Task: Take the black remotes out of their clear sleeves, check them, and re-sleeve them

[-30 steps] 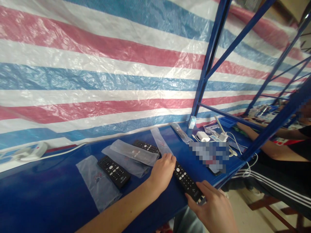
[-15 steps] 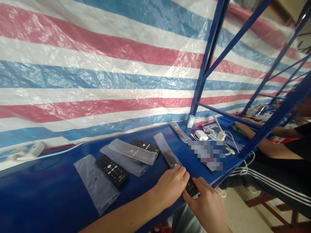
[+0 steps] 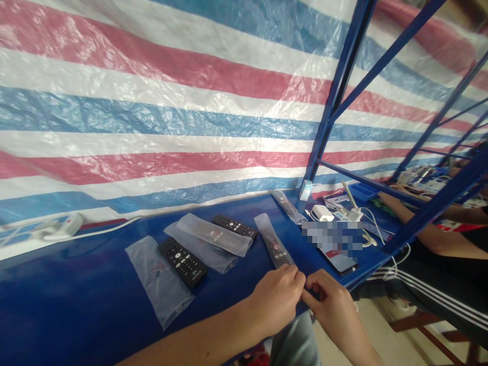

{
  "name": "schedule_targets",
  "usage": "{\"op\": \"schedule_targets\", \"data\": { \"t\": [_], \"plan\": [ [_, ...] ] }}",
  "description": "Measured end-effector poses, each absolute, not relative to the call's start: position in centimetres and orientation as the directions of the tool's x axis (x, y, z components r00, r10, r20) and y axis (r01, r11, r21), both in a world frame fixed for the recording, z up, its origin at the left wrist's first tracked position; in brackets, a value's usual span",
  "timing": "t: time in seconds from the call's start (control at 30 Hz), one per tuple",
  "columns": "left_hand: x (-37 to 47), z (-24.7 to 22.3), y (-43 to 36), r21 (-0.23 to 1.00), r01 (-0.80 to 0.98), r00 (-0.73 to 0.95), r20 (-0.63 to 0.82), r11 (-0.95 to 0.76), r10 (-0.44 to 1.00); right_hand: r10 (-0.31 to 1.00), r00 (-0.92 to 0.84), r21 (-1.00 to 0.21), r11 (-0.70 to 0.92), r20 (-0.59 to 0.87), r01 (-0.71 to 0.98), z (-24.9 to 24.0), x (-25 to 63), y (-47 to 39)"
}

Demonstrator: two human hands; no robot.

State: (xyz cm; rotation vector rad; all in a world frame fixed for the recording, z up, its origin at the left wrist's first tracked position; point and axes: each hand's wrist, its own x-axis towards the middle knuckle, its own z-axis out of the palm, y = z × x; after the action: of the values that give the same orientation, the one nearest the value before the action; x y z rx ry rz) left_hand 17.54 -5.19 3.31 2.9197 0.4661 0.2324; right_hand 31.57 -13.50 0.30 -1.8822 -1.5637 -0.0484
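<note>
Grips the near end of a bagged remote point(image 3: 275, 246) in the left hand point(image 3: 278, 296), closed over it with knuckles up, at the front edge of a blue table point(image 3: 91, 295). Brings the right hand point(image 3: 331, 299) close against the left, fingers curled, thumb bent inward; cannot tell whether gripping the plastic too, with fingertips partly hidden. Shows buttons through the cloudy wrap, far end pointing away across the tabletop.

To the left, see a bare remote point(image 3: 183, 263), face up, just beside a flat bag point(image 3: 156, 284) and touching its edge. Farther back, note two overlapping bags point(image 3: 213, 235), the upper across part of a rear remote point(image 3: 233, 225). Near the wall side, find a slim packet point(image 3: 286, 206), close to a small box point(image 3: 306, 190).

At right, spot a white charger point(image 3: 322, 213), cables, a partly pixelated phone point(image 3: 339, 259) and a blue tray point(image 3: 362, 191), with a co-worker's forearm point(image 3: 438, 231) beyond the blue frame point(image 3: 330, 119). Behind everything, glimpse a striped sheet point(image 3: 171, 119).
</note>
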Motion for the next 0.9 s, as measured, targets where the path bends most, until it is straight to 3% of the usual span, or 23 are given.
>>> {"op": "schedule_targets", "data": {
  "t": [0.27,0.37,0.47,0.57,0.7,0.9],
  "plan": [
    [17.2,3.8,-6.1,0.173,0.290,0.930,0.182,-0.941,0.320,0.842,0.400,-0.343,-0.279,0.361,0.897,0.9,31.2,-11.5],
    [15.4,5.1,-4.4,0.114,0.438,0.841,0.299,-0.892,0.452,0.900,0.312,-0.431,-0.163,0.303,0.888,2.2,32.0,-13.3],
    [13.1,6.0,-2.4,0.014,0.650,0.708,0.351,-0.760,0.613,0.885,0.282,-0.456,-0.091,0.371,0.885,3.7,31.9,-14.1],
    [11.7,6.0,-1.1,-0.049,0.772,0.612,0.326,-0.634,0.721,0.830,0.343,-0.295,-0.227,0.440,0.928,4.2,30.5,-12.6],
    [11.2,5.5,-0.8,-0.038,0.808,0.578,0.245,-0.588,0.778,0.878,0.330,-0.022,-0.344,0.348,0.939,3.7,28.1,-9.2],
    [11.1,5.4,-0.7,-0.030,0.790,0.607,0.174,-0.612,0.775,0.891,0.385,0.050,-0.407,0.240,0.912,4.2,28.1,-4.7]
  ]
}}
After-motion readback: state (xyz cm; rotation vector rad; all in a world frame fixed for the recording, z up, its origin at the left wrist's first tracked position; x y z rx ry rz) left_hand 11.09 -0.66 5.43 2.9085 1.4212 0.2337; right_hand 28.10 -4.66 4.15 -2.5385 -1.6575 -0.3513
